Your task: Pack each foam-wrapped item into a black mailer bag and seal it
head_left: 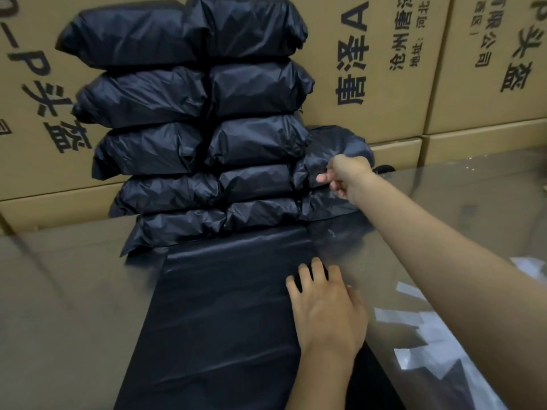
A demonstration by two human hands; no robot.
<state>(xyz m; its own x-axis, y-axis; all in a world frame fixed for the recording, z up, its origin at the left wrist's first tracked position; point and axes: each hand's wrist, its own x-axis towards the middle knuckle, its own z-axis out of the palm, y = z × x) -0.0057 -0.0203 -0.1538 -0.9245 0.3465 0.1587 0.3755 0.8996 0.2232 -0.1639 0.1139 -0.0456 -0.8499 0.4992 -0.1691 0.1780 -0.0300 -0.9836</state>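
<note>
- Head view, looking down over a glossy table (74,291) set against a wall of printed cardboard cartons (399,69).
- Packed black mailer bags (189,143) stand in a stack of two columns, five high, at the far edge of the table, leaning on the cartons. All look filled and closed.
- One more filled bag (337,149) sits just to the right of the stack, on top of a lower bag there, touching the right column.
- Right hand (344,176) reaches out to this bag; arm extended across the table. Fingers are curled with the thumb pointing left, against the bag's front side. Whether the fingers actually pinch the film I cannot tell; contact point is hidden by the hand.
- Flat empty mailer bags (225,321) lie in a pile in the near centre of the table, their far edge touching the bottom of the stack.
- Left hand (325,309) rests palm down on the right part of the flat pile, fingers straight and slightly spread, gripping nothing.
- White paper strips (414,329) lie scattered on the table to the right, near the forearm.
- No foam-wrapped item visible outside a bag.
</note>
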